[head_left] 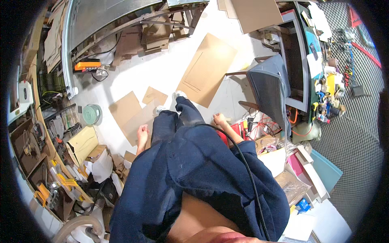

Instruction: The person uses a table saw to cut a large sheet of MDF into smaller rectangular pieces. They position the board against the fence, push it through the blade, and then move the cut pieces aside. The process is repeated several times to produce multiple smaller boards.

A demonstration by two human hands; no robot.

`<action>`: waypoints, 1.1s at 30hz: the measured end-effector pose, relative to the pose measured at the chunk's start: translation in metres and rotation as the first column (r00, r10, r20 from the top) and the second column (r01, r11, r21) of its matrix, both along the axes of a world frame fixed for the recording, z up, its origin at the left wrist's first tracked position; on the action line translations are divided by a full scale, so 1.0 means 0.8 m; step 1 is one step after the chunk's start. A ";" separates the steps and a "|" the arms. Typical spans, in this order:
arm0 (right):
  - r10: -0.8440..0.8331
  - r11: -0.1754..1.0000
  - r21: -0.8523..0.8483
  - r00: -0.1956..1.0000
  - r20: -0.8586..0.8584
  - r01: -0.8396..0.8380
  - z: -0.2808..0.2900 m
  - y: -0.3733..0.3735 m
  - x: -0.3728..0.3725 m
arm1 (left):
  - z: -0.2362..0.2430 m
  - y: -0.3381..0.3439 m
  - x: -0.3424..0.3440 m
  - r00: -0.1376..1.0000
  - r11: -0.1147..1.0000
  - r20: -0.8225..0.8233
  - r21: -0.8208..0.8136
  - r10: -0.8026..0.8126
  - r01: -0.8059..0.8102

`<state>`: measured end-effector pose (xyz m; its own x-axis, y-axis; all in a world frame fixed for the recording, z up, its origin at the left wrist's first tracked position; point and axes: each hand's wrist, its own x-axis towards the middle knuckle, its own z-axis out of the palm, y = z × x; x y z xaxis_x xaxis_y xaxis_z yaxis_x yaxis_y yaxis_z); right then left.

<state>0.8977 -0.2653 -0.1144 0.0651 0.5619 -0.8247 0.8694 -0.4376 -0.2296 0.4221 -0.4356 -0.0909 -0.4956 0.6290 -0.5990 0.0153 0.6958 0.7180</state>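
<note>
My left hand (pixel 142 132) hangs beside my left thigh, its fingers loosely bent and a little apart, holding nothing that I can see. On the other side my right hand (pixel 219 119) is out from my hip, fingers curled in, with nothing visible in it. Beneath and ahead of my hands, flat brown cardboard pieces lie on the white floor. The largest cardboard sheet (pixel 208 69) is in front of my shoes; a smaller cardboard piece (pixel 125 107) lies nearer my left hand. A black cable (pixel 247 162) runs across my dark blue jacket.
A grey chair (pixel 265 81) stands to the right, by a cluttered workbench (pixel 314 60). Red cables (pixel 263 127) tangle on the floor near my right hand. At left are a round green container (pixel 91 114), an orange-black device (pixel 87 65) and crowded shelves. A metal-topped table (pixel 105 20) stands ahead.
</note>
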 end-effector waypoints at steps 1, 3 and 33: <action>-0.112 0.994 -0.019 0.992 -0.056 0.111 0.015 -0.003 0.008 | -0.006 0.002 -0.004 0.994 0.986 -0.041 -0.134 -0.102 0.096; -0.319 0.948 -0.017 0.941 -0.110 0.319 -0.001 -0.022 0.016 | 0.020 0.052 0.014 0.992 0.988 -0.050 -0.106 -0.120 0.114; 0.807 0.503 0.072 0.439 -0.394 -0.861 0.002 0.111 -0.541 | -0.024 -0.176 0.144 0.719 0.635 -0.185 -0.359 0.670 -0.684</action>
